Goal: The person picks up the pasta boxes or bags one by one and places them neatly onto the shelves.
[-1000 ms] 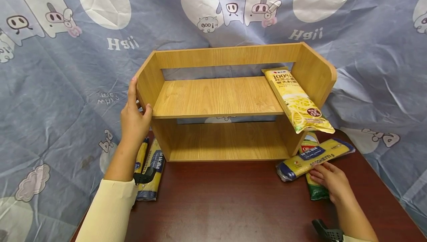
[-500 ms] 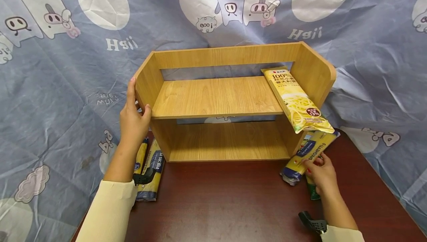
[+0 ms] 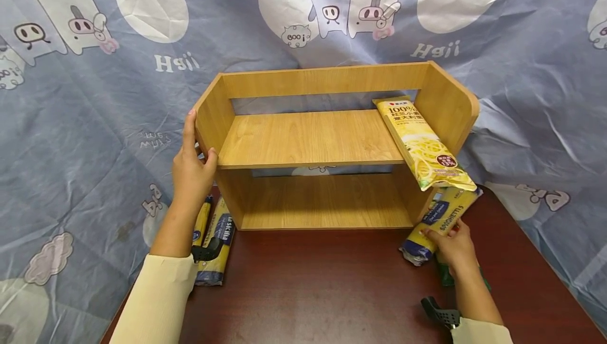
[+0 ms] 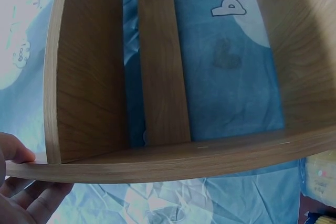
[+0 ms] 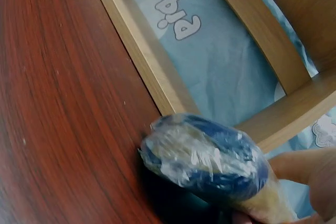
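My left hand (image 3: 192, 170) grips the left side panel of a two-tier wooden shelf (image 3: 308, 136). In the left wrist view the thumb lies on one side of the panel (image 4: 173, 170) and the fingers on the other. Right of the shelf, my right hand (image 3: 456, 246) holds a blue-and-yellow spaghetti packet (image 3: 441, 217), thumb on top. Its crinkled clear end (image 5: 205, 161) fills the lower middle of the right wrist view. Beneath it a green-ended packet (image 3: 446, 271) is mostly hidden. A yellow noodle packet (image 3: 422, 146) lies on the upper tier at the right, its front end overhanging.
Left of the shelf, a spaghetti packet (image 3: 218, 249) and a narrower yellow packet (image 3: 201, 222) lie on the dark red-brown table (image 3: 322, 286), partly behind the left forearm. A patterned blue-grey cloth (image 3: 294, 12) hangs behind the shelf.
The spaghetti packet in my right hand has turned from slanting crosswise to pointing more toward the back, alongside the shelf. The right hand has shifted left with it. The left hand stays on the panel.
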A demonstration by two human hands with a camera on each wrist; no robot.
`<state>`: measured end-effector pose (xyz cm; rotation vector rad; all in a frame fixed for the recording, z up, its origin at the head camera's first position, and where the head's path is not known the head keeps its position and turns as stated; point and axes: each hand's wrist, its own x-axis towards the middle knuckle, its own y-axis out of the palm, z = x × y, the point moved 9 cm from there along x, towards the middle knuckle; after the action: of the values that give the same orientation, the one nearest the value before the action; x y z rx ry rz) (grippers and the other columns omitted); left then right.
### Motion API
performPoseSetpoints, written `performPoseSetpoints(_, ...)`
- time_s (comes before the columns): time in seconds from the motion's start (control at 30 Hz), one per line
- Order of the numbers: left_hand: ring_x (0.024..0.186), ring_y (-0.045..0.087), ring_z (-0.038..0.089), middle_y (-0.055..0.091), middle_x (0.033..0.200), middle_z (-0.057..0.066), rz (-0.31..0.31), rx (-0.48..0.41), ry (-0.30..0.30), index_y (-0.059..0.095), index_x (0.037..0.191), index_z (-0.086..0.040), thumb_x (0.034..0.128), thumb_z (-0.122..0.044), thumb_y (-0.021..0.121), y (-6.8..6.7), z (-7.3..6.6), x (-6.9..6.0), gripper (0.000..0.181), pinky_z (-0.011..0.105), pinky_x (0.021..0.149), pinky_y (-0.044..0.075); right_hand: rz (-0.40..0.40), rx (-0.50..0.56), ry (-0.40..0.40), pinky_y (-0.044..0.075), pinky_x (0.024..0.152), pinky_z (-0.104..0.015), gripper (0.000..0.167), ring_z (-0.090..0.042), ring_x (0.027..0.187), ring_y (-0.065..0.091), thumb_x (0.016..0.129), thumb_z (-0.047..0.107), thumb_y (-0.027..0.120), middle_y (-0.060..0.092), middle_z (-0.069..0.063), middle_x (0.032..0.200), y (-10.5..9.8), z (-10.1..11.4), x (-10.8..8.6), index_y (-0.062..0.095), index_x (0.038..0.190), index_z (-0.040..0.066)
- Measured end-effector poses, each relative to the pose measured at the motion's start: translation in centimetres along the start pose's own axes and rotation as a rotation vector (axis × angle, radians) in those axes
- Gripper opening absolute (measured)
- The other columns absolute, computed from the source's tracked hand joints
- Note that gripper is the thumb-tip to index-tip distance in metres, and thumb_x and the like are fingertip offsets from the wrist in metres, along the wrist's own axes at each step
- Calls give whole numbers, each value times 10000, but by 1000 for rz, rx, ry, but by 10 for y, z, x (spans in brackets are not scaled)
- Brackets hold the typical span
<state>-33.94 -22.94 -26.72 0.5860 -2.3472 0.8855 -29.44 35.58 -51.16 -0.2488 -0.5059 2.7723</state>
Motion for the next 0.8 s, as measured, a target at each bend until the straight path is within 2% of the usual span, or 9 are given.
performPoseSetpoints(0.17, 1190, 641, 477, 517, 1459, 295, -1, -11, 8, 192, 1596, -436, 940, -20, 589, 3, 0, 0, 873, 595, 848, 598, 47, -148, -9, 582, 643, -235, 953, -17, 776, 646, 955, 252, 694, 601, -347, 1245, -2, -2, 1, 34, 1583, -29)
performPoseSetpoints(0.23, 1193, 641, 472, 524, 1448, 299, -4, -15, 6, 193, 1594, -444, 940, -19, 591, 3, 0, 1, 875, 589, 856, 598, 56, -223, -16, 551, 637, -216, 990, -35, 791, 640, 953, 296, 690, 575, -378, 1292, -3, -1, 2, 4, 1579, -47)
performPoseSetpoints(0.37, 1189, 644, 471, 542, 1407, 326, -3, -19, 0, 192, 1590, -453, 939, -18, 595, 2, 1, 0, 881, 583, 863, 599, 61, -284, -51, 515, 647, -189, 914, -108, 858, 651, 944, 291, 696, 567, -376, 1299, -3, 5, 5, 116, 1546, -78)
performPoseSetpoints(0.5, 1191, 639, 478, 529, 1428, 323, 3, -17, -2, 194, 1594, -441, 940, -15, 592, 1, 1, 0, 876, 581, 869, 598, 50, -230, -46, 547, 649, -220, 826, -140, 872, 661, 935, 221, 707, 550, -367, 1300, -2, 7, 5, 207, 1521, -78)
performPoseSetpoints(0.67, 1211, 626, 479, 497, 1481, 288, 12, -20, 1, 191, 1592, -449, 951, -20, 589, 2, 1, 0, 868, 583, 876, 594, 58, -115, -1, 613, 626, -319, 962, -133, 795, 689, 932, 141, 694, 538, -381, 1284, -1, 2, 4, 18, 1599, -12)
performPoseSetpoints(0.73, 1215, 622, 483, 489, 1494, 276, 12, -28, 2, 190, 1593, -446, 951, -14, 585, 2, 1, 0, 869, 589, 881, 590, 64, -75, 9, 623, 623, -337, 1004, -121, 761, 693, 930, 104, 681, 567, -344, 1227, -1, 1, 4, -57, 1605, 15)
performPoseSetpoints(0.8, 1215, 621, 486, 483, 1502, 270, 12, -33, 4, 191, 1595, -438, 949, -8, 583, 2, 1, 0, 870, 593, 884, 587, 61, -44, 15, 624, 624, -325, 1013, -100, 736, 692, 929, 78, 670, 608, -252, 1135, -2, 0, 4, -82, 1606, 25)
